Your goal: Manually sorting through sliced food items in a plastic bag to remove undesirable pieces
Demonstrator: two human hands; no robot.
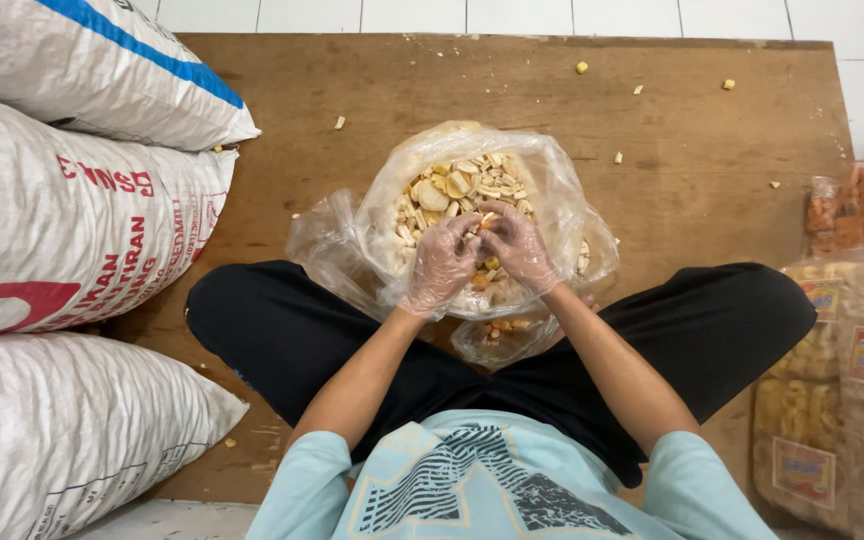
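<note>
Gloved left hand (pixel 442 262) and right hand (pixel 518 246), fingers pinched on crackers (pixel 460 185), inside clear bag (pixel 552 180).

Landmark: open bag of crackers (pixel 472 190), on the wooden board (pixel 712 180), before the seated person's crossed legs.
In the bag: both hands, left hand (pixel 442 265) beside right hand (pixel 517 245), fingertips meeting.
Left of the bag: three stacked sacks (pixel 72 230).
Right of the bag: packed cracker bags (pixel 852 370).
Behind the bag: scattered crumbs (pixel 582 68).
</note>
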